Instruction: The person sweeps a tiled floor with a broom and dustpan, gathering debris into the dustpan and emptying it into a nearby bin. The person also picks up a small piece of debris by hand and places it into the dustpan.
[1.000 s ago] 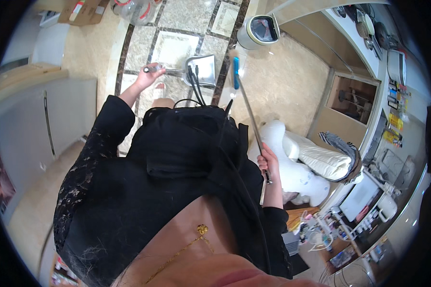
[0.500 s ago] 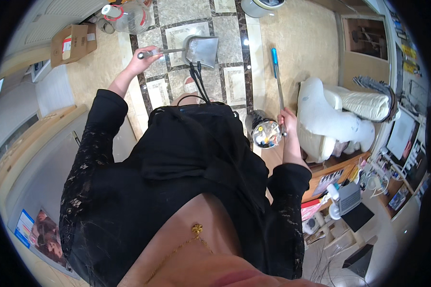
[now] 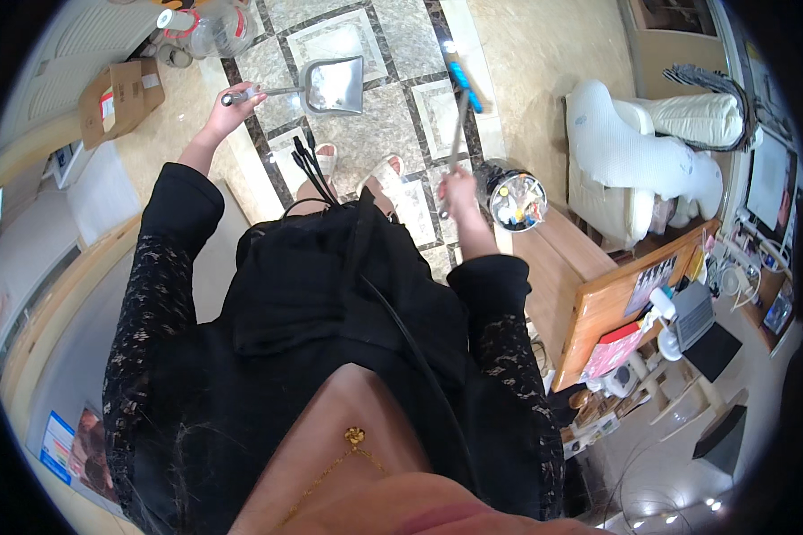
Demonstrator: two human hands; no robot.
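Observation:
My left hand point(image 3: 232, 111) grips the handle of a metal dustpan point(image 3: 333, 86), held out over the patterned tile floor point(image 3: 379, 134). In my right hand point(image 3: 459, 189) is the long thin handle of a broom point(image 3: 459, 107); its blue head rests on the tiles ahead. My feet in sandals point(image 3: 357, 174) stand between the two tools. A black garment with lace sleeves covers most of the lower view.
A round clear container point(image 3: 516, 198) of small items stands just right of my right hand. A white armchair point(image 3: 638, 160) and a wooden desk point(image 3: 589, 285) are at the right. A cardboard box point(image 3: 116, 94) and plastic jugs point(image 3: 210, 27) sit at the upper left.
The view has swung, so the room appears turned. The dustpan stays out ahead on my left. My right hand still has the broom, its head now further forward on the tiles.

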